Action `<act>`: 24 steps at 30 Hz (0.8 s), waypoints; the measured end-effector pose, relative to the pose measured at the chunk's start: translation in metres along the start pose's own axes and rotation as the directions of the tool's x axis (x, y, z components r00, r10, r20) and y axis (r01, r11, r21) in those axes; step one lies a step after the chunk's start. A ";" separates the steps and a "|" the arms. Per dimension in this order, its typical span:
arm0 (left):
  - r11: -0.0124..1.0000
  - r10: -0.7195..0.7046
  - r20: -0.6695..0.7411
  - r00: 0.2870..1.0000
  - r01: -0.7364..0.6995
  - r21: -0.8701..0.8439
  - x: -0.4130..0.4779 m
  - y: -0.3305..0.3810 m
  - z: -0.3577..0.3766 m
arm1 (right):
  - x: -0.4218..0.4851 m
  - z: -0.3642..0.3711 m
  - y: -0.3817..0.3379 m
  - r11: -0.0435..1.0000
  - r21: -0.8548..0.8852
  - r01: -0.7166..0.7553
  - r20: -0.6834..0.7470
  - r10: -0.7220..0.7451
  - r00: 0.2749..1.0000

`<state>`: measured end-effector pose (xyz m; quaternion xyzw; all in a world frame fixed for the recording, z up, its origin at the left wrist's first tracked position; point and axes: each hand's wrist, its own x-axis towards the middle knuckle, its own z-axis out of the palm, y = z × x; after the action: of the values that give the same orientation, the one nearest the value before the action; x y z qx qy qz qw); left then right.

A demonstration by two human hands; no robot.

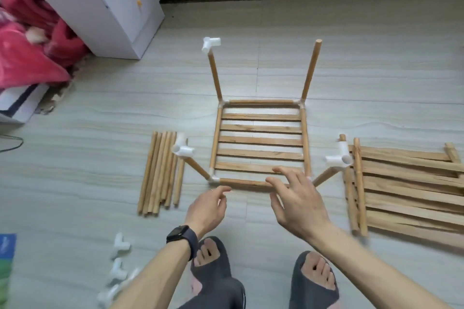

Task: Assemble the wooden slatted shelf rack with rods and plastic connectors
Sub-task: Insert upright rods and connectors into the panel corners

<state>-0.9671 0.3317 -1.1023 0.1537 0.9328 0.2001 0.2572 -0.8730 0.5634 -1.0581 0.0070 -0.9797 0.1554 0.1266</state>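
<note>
Hovering at rack (259,133) front: L hand (207,208) half-curled, R hand (296,200) splayed, both empty.

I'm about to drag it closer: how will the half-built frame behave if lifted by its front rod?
The frame probably lifts easily, being only thin wood. It may rack or twist, since the four uprights have no top rails tying them. The plastic connectors might slip off the rods if pulled.
</note>
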 end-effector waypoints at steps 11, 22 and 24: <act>0.734 -0.670 -0.205 0.714 0.678 -0.037 -0.104 -0.185 -0.027 | 0.053 0.142 -0.046 0.987 -0.162 -0.013 0.847 0.146 0.510; 0.784 -0.603 -0.071 0.794 0.574 -0.235 -0.080 -0.239 -0.023 | 0.061 0.146 -0.046 0.970 -0.214 0.117 0.844 0.124 0.522; 0.812 -0.540 -0.083 0.838 0.493 -0.313 -0.069 -0.219 -0.028 | 0.061 0.146 -0.045 0.969 -0.212 0.128 0.847 0.116 0.519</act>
<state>-0.9654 0.1056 -1.1507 -0.1614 0.9196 0.2643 0.2416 -0.9658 0.4774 -1.1634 0.0696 -0.9265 0.0082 -0.3698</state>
